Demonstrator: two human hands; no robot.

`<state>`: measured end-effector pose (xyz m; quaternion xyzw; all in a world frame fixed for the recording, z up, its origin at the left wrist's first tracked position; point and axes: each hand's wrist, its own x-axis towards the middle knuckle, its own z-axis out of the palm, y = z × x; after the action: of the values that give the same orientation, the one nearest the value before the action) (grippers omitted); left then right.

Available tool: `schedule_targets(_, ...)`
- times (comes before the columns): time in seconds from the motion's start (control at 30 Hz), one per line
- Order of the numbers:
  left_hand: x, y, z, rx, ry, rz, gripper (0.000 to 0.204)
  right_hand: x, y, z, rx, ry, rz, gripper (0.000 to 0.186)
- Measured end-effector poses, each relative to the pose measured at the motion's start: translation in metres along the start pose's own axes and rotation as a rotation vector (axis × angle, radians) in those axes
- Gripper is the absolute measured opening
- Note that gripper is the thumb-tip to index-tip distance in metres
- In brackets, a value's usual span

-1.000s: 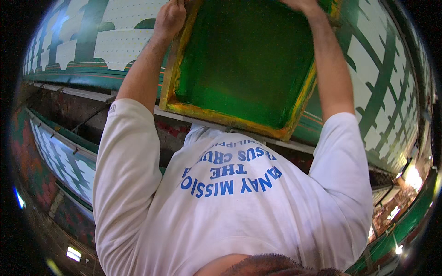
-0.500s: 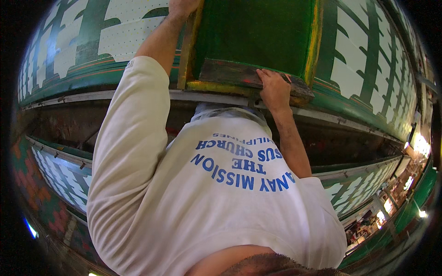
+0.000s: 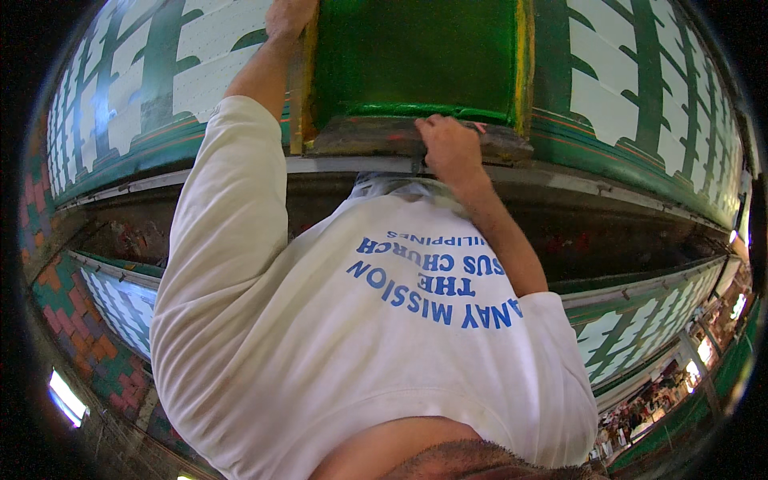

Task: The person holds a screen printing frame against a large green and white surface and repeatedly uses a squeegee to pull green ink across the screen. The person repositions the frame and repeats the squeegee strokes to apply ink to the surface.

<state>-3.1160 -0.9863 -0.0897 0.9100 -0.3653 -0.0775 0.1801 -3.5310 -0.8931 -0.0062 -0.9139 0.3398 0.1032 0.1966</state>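
Observation:
A printing screen (image 3: 416,56) with dark green mesh and a worn yellowish wooden frame lies at the top centre. My left hand (image 3: 290,18) is closed on the left side of its frame (image 3: 298,104), with the fingers partly cut off by the upper edge of the picture. Across the screen's near end lies a wide, dark, stained wooden squeegee (image 3: 360,138). My right hand (image 3: 452,148) grips it right of its middle, fingers over the top. Along the far side of the squeegee runs a glossy bright green band of wet ink (image 3: 392,109).
A long table (image 3: 180,136) covered in white and green patterned material stretches to both sides, with a metal rail (image 3: 560,178) along its near edge. Behind me stands another table (image 3: 640,320) with similar material. Patterned floor tiles (image 3: 72,312) show at lower left, cluttered items at lower right.
The screen, both hands and the squeegee appear slightly further left as the view shifts. The squeegee has tilted, and a bright green ink band now shows along its far side.

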Motion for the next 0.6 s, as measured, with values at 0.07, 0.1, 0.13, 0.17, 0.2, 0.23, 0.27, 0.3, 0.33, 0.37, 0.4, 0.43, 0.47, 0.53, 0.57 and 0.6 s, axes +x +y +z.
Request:
schedule_targets(0.07,0.005,-0.008,0.003,0.039,0.007,0.025,0.046,-0.013,0.006,0.005,0.125,0.079,-0.116,0.037)
schedule_targets(0.1,0.007,-0.013,0.004,0.045,0.027,0.058,0.048,-0.02,0.012,0.006,0.168,0.083,-0.168,0.04)
schedule_targets(0.13,0.009,-0.017,0.007,0.05,0.047,0.091,0.051,-0.026,0.019,0.005,0.213,0.056,-0.202,0.043)
schedule_targets(0.17,0.012,-0.019,0.009,0.055,0.044,0.053,0.058,-0.03,0.029,0.002,0.301,-0.053,-0.225,0.052)
schedule_targets(0.2,0.013,-0.021,0.013,0.085,0.073,0.042,0.057,-0.033,0.042,-0.002,0.389,-0.034,-0.211,0.052)
schedule_targets(0.23,0.012,-0.023,0.015,0.114,0.1,0.028,0.057,-0.038,0.057,-0.007,0.476,-0.027,-0.191,0.052)
schedule_targets(0.27,0.013,-0.024,0.015,0.142,0.132,0.017,0.056,-0.041,0.073,-0.011,0.566,0.04,-0.217,0.052)
schedule_targets(0.3,0.013,-0.026,0.014,0.145,0.065,0.049,0.055,-0.041,0.091,-0.015,0.559,0.097,-0.088,0.052)
schedule_targets(0.33,0.013,-0.025,0.013,0.147,0.065,0.065,0.054,-0.039,0.113,-0.017,0.559,0.207,-0.003,0.052)
schedule_targets(0.37,0.012,-0.025,0.01,0.15,0.067,0.082,0.054,-0.037,0.132,-0.018,0.553,0.349,0.049,0.053)
schedule_targets(0.4,0.012,-0.022,0.009,0.152,0.069,0.099,0.053,-0.036,0.15,-0.016,0.417,0.468,0.166,0.052)
schedule_targets(0.43,0.011,-0.018,0.008,0.156,0.072,0.082,0.049,-0.033,0.167,-0.014,0.393,0.49,0.284,0.055)
schedule_targets(0.47,0.008,-0.016,0.006,0.158,0.078,0.066,0.046,-0.03,0.182,-0.011,0.366,0.513,0.401,0.057)
schedule_targets(0.53,0.006,-0.01,0.002,0.157,0.078,0.035,0.044,-0.025,0.2,-0.002,0.6,0.425,0.406,0.061)
schedule_targets(0.57,0.004,-0.008,0.001,0.155,0.067,0.021,0.045,-0.022,0.207,0.001,0.733,0.353,0.456,0.063)
schedule_targets(0.6,0.003,-0.007,0.0,0.151,0.069,0.027,0.046,-0.021,0.209,0.006,0.714,0.321,0.387,0.071)
